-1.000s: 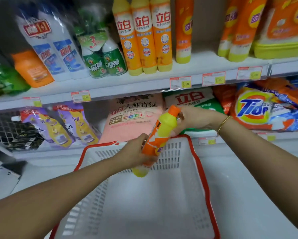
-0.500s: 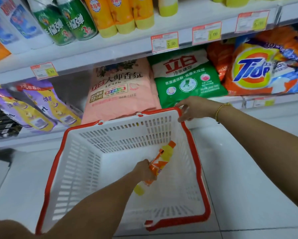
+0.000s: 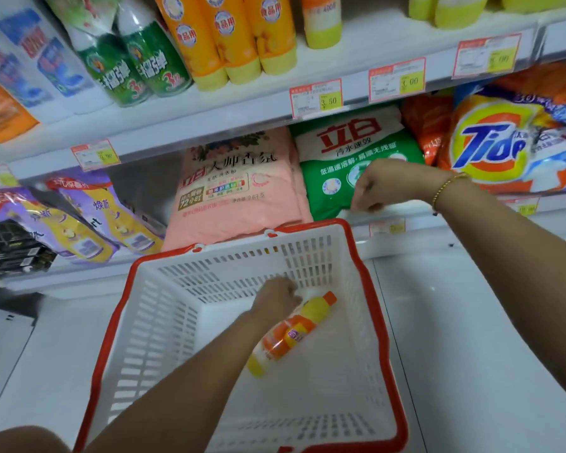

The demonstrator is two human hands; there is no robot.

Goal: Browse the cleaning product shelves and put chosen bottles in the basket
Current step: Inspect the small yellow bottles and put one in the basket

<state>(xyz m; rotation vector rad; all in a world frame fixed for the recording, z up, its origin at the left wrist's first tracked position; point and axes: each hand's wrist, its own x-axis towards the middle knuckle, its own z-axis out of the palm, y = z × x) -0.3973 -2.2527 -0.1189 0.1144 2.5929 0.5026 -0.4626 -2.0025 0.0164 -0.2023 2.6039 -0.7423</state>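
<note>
Your left hand [image 3: 276, 297] is down inside the white, red-rimmed basket [image 3: 157, 338], near the middle of its far wall. The knuckles face up and the fingers are curled under, just beside the neck of the orange and yellow bottle [image 3: 291, 333]. The fingers are not wrapped round the bottle, but blur keeps me from telling whether the fingertips touch it or how tightly they are curled.

The bottle lies on its side on the basket's floor, right of centre. Its orange cap points toward the far right corner and its yellow base toward the near edge.

Your right hand [image 3: 384, 183] hangs above and beyond the basket's far right corner, clear of the rim. Its fingers droop in a loose curl and it holds nothing. A gold bracelet [image 3: 448, 186] sits on that wrist.

That hand is in front of a green detergent bag [image 3: 350, 148] on the lower shelf. A pink bag [image 3: 239, 184] stands to the green bag's left and a Tide bag [image 3: 497, 145] to its right. Purple pouches [image 3: 88, 217] lean at the lower shelf's left end.

On the upper shelf [image 3: 242, 103], orange bottles with yellow bases [image 3: 229, 37] stand beside green bottles [image 3: 137, 63]. Price tags [image 3: 316, 98] line its front edge.

The basket rests on a pale tiled floor [image 3: 471, 322].
</note>
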